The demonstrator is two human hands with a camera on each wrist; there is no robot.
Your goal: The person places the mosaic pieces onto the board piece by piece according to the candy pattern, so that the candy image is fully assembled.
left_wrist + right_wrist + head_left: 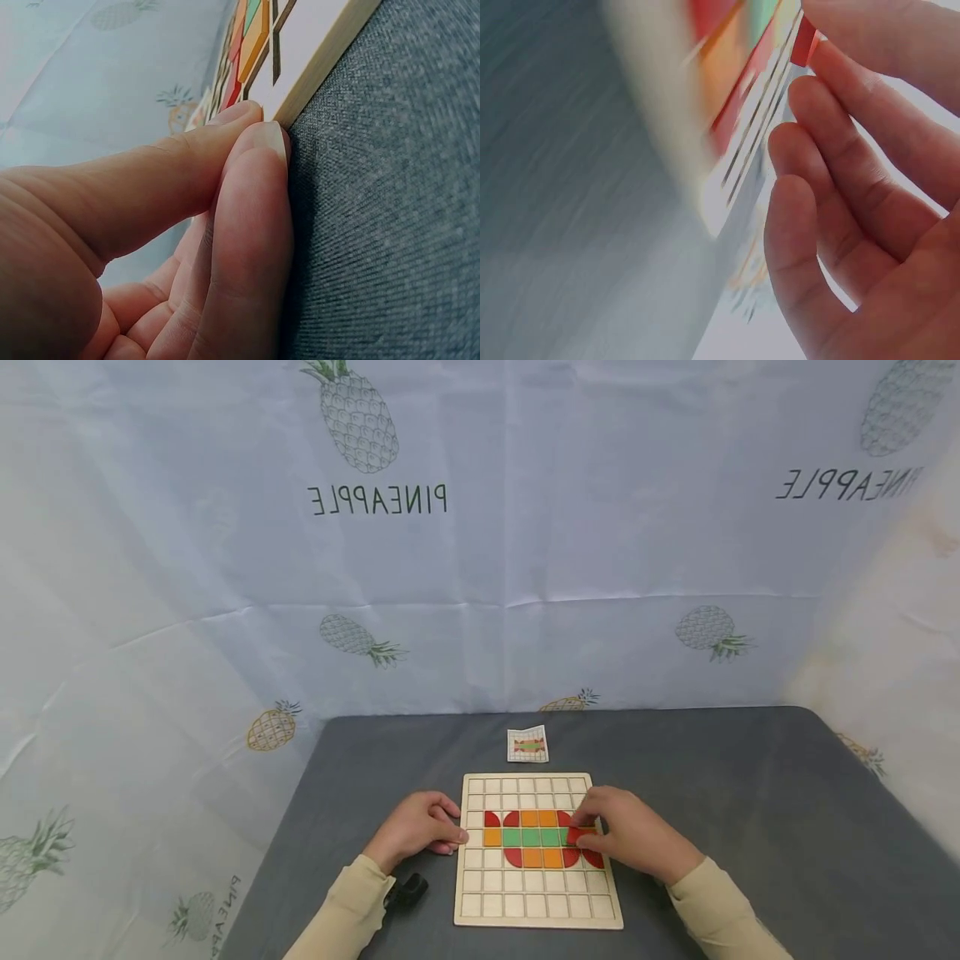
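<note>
A wooden grid board (536, 906) lies on the dark table, with orange squares (532, 857), green squares (530, 837) and red rounded tiles (512, 819) set across its middle rows. At its left edge, my left hand (423, 822) pinches the rim, thumb on top and index finger against the side. Over the right part of the pattern, my right hand (630, 827) holds a small red tile (805, 43) between thumb and index finger. Its other fingers (791, 217) are spread loosely in the right wrist view. The tile's full outline is partly hidden by the fingertips.
Behind the board lies a small card (528, 745) printed with a similar coloured pattern on a grid. A black device (408, 891) sits at the left wrist. A pale pineapple-print curtain (480, 560) hangs behind the dark table (697, 760).
</note>
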